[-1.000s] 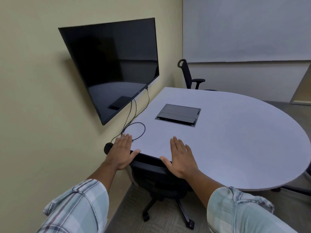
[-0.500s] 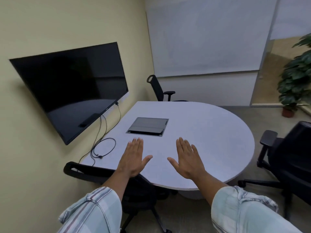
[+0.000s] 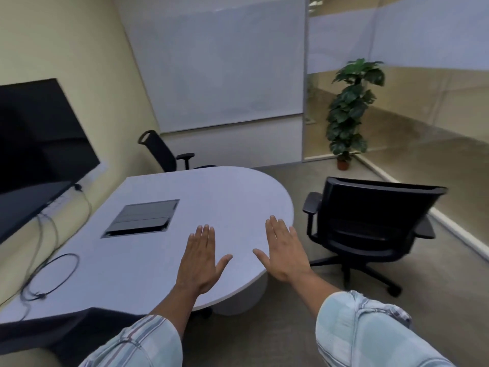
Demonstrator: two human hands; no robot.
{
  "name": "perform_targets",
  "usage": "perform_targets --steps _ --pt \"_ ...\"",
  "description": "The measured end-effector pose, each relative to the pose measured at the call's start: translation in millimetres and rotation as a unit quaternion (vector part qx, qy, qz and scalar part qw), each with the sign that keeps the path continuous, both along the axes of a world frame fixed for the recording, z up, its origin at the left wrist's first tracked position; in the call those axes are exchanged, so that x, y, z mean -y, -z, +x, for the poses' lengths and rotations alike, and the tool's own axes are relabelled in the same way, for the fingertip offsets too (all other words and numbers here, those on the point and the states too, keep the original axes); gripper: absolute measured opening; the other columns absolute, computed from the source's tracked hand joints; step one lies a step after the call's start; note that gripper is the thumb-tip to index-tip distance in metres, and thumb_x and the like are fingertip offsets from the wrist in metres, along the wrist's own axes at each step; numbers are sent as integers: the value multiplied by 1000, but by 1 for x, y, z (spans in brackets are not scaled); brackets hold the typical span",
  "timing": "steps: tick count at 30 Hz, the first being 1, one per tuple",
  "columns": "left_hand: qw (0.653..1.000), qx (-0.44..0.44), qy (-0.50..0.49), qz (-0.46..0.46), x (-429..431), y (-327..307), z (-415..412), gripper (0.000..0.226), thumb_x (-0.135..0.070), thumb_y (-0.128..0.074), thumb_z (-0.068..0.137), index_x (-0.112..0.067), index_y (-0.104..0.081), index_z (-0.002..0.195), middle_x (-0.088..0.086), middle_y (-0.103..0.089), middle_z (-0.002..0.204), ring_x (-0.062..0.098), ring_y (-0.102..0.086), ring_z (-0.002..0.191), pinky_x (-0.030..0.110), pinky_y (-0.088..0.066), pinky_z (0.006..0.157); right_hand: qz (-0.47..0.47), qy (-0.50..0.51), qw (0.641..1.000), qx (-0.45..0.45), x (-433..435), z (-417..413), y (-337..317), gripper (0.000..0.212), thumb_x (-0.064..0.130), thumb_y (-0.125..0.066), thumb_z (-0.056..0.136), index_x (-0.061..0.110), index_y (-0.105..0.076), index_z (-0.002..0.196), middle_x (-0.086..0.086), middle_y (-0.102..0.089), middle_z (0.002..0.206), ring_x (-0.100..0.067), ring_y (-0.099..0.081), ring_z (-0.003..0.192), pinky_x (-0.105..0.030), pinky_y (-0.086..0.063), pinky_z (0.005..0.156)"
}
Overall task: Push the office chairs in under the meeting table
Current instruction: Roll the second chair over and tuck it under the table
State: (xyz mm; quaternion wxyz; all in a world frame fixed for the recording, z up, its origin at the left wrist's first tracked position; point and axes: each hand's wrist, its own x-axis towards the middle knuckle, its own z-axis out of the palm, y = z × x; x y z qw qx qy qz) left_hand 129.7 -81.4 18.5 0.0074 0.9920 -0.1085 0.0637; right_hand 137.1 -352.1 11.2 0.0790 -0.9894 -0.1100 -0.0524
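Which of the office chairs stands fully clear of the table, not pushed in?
The chair on the right, near the right hand: its whole seat shows. The far chair sits at the table edge.

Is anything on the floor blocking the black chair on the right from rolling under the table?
Nothing visible does. Bare carpet lies between the black chair and the table edge. Both hands, left hand and right hand, are open and off it.

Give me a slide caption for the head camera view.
Open hands hover over meeting table; black chair stands pulled out.
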Motion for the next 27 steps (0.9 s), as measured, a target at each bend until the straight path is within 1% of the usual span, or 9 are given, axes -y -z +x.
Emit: perform_targets --steps 3,5,8,11,13,17,20,22,27 --pt "1000 -6 25 2 59 9 13 99 -84 16 87 -16 38 156 8 36 173 25 29 163 45 11 135 -1 46 999 4 58 -6 2 94 74 -18 107 12 13 170 -9 14 180 -30 10 167 -54 -2 135" --pt "999 -6 50 6 93 14 22 97 -83 13 88 -19 36 157 7 35 173 25 28 163 45 12 135 0 74 997 9 91 -9 1 94 74 -18 106 10 8 171 -11 8 181 -30 5 168 -54 -5 135" --pt "995 -4 97 -1 140 18 38 100 -84 9 91 -18 24 165 6 30 174 26 24 164 43 16 134 -2 115 993 21 138 -14 1 95 74 -13 104 9 5 171 -12 5 181 -30 2 168 -54 -6 135" --pt "990 -9 141 -13 188 17 54 107 -86 7 95 -12 6 173 9 16 179 27 19 165 42 16 132 -7 160 987 21 185 -22 4 96 74 -12 102 8 -1 171 -13 -1 181 -31 -3 167 -54 -9 135" --pt "986 -7 162 -21 218 18 64 109 -85 6 95 -10 1 173 11 9 181 28 16 166 41 16 131 -7 186 982 26 214 -26 7 96 74 -14 102 8 -6 171 -13 -6 181 -31 -8 167 -55 -13 134" --pt "979 1 201 -27 274 20 88 104 -83 2 99 -10 -1 174 14 2 182 29 10 168 43 12 134 -9 232 972 34 268 -27 9 98 75 -11 99 9 -11 171 -13 -12 180 -32 -13 166 -55 -18 134" --pt "972 12 231 -26 319 21 114 102 -82 0 101 -10 0 173 13 3 182 28 11 168 44 9 135 -14 263 964 45 311 -14 8 95 75 -18 103 9 -10 171 -13 -12 180 -32 -12 166 -55 -17 134" --pt "968 17 250 -33 344 20 133 101 -80 -5 104 -8 -2 173 14 1 182 28 10 168 45 7 135 -15 281 958 47 335 -3 6 94 74 -23 104 10 -7 171 -12 -9 181 -31 -10 167 -55 -15 135" --pt "960 25 274 -49 398 12 188 102 -80 -4 103 -5 -5 172 16 -2 182 29 9 168 45 9 134 -20 316 947 56 391 33 -5 94 75 -22 104 11 -5 171 -12 -7 181 -31 -7 167 -52 -8 134"
